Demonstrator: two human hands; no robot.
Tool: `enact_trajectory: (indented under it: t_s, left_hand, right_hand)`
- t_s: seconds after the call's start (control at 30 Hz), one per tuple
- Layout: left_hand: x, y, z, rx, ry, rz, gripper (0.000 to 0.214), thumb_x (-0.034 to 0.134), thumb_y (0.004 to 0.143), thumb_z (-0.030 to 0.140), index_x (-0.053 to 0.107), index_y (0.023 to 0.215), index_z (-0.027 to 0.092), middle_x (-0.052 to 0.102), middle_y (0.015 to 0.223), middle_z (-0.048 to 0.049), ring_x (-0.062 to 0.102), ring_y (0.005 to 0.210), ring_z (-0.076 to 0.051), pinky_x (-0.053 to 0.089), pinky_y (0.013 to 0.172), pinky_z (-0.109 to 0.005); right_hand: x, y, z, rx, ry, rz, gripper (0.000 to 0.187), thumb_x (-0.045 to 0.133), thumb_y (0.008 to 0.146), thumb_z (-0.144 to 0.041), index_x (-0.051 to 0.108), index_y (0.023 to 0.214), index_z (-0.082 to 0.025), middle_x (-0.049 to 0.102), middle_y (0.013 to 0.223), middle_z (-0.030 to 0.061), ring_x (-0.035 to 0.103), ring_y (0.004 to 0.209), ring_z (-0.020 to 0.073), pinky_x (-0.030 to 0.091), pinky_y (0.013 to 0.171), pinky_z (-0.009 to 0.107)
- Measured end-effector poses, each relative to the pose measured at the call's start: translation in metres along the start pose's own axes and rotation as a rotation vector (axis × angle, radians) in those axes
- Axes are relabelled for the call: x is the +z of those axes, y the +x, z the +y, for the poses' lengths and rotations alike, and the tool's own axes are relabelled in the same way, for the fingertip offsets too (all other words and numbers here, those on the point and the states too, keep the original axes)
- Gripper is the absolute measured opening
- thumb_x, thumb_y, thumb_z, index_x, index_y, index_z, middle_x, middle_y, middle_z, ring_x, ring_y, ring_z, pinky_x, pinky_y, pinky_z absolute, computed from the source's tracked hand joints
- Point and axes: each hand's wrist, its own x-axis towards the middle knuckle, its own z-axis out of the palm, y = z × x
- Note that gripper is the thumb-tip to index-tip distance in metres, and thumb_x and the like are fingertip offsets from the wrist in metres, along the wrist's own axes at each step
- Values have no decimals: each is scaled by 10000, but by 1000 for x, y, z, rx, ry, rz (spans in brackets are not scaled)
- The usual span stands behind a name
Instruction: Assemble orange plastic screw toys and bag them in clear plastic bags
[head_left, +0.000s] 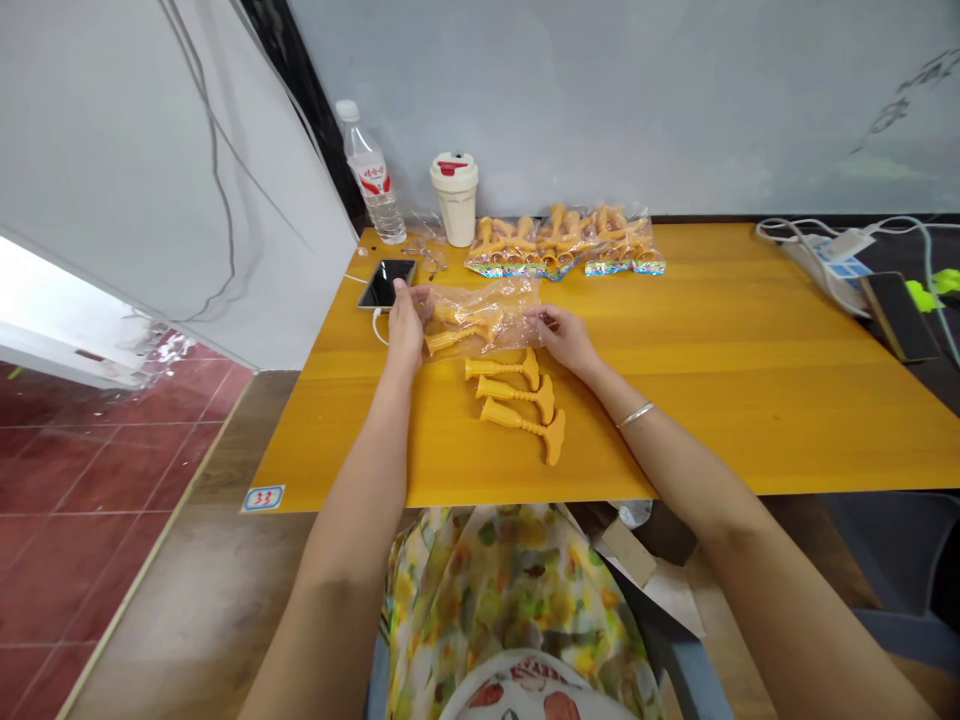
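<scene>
My left hand [405, 325] and my right hand [561, 338] pinch opposite edges of a clear plastic bag [517, 300] held low over the wooden table [720, 370]. Orange plastic trumpet-shaped toys [457, 325] lie inside the bag. Just below it, nearer me, several loose toys of the same kind [517, 398] lie side by side on the tabletop. Behind the bag is a row of sealed bags of orange toys [562, 242] with colourful printed strips.
A smartphone [386, 284] on a white cable lies by my left hand. A water bottle [371, 175] and a cream cup [454, 198] stand at the back. A power strip [825, 268] and a dark tablet or phone [898, 315] sit at the right. A wall runs behind the table.
</scene>
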Motion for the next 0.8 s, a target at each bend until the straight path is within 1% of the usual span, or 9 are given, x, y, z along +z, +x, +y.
enact_trajectory:
  t_s: [0.07, 0.13, 0.23, 0.3, 0.4, 0.5, 0.67, 0.73, 0.8]
  left_hand:
    - [4, -5, 4, -73, -78, -20, 588, 376, 968, 678, 679, 942, 174, 720, 1094, -113, 708, 950, -193, 568, 861, -304]
    - [7, -8, 7, -93, -88, -50, 508, 410, 992, 600, 679, 937, 172, 723, 1070, -92, 703, 973, -173, 557, 883, -271]
    - [10, -11, 8, -122, -81, -61, 467, 412, 1010, 545, 675, 918, 169, 724, 1010, -80, 702, 964, -158, 554, 886, -252]
    - [11, -12, 9, -136, -96, -61, 441, 420, 1016, 519, 667, 905, 171, 720, 1001, -80, 705, 976, -156, 558, 896, -254]
    - [13, -14, 11, -149, -111, -87, 401, 441, 1016, 495, 661, 907, 178, 718, 1017, -83, 706, 1002, -162, 558, 927, -269]
    - [13, -15, 10, -147, -87, -126, 432, 442, 1005, 539, 663, 923, 177, 719, 1023, -87, 710, 990, -173, 559, 946, -304]
    - [15, -14, 3, -95, -73, -172, 532, 455, 943, 674, 660, 946, 183, 721, 1054, -102, 709, 1040, -208, 558, 958, -342]
    - [16, -14, 1, -92, -69, -190, 538, 455, 937, 684, 658, 955, 186, 722, 1071, -108, 705, 1074, -220, 558, 965, -351]
    - [17, -14, -1, -97, -63, -188, 530, 445, 946, 674, 657, 962, 188, 721, 1086, -112, 700, 1103, -225, 555, 980, -359]
  right_hand:
    - [1, 1, -2, -123, -86, -13, 282, 534, 942, -308, 728, 1092, -169, 735, 1035, 99, 664, 931, 204, 533, 881, 349]
    - [2, 1, -4, -236, -174, -76, 276, 544, 955, -301, 732, 1126, -195, 722, 1092, 104, 648, 1031, 224, 511, 956, 369]
    - [4, 0, -6, -288, -273, -200, 296, 554, 971, -294, 717, 1203, -210, 717, 1150, 110, 633, 1108, 243, 487, 1009, 384]
    - [4, 0, -7, -247, -315, -241, 337, 570, 969, -293, 684, 1271, -197, 725, 1173, 117, 645, 1101, 252, 486, 1009, 395]
    - [7, 0, -9, -151, -299, -250, 411, 592, 960, -306, 619, 1350, -181, 752, 1158, 107, 674, 1065, 251, 493, 1000, 400]
    - [12, 1, -12, -58, -202, -220, 461, 567, 970, -332, 549, 1406, -183, 771, 1116, 83, 702, 1035, 233, 511, 982, 382]
    - [20, 3, -15, 141, -15, -124, 489, 460, 993, -337, 465, 1447, -154, 782, 1037, 91, 734, 944, 222, 552, 938, 387]
    - [22, 4, -16, 187, 86, -151, 534, 458, 976, -312, 413, 1483, -150, 773, 1082, 100, 733, 954, 219, 563, 937, 395]
    - [23, 5, -16, 199, 174, -212, 593, 498, 949, -297, 382, 1514, -161, 747, 1180, 112, 724, 1010, 218, 569, 948, 394]
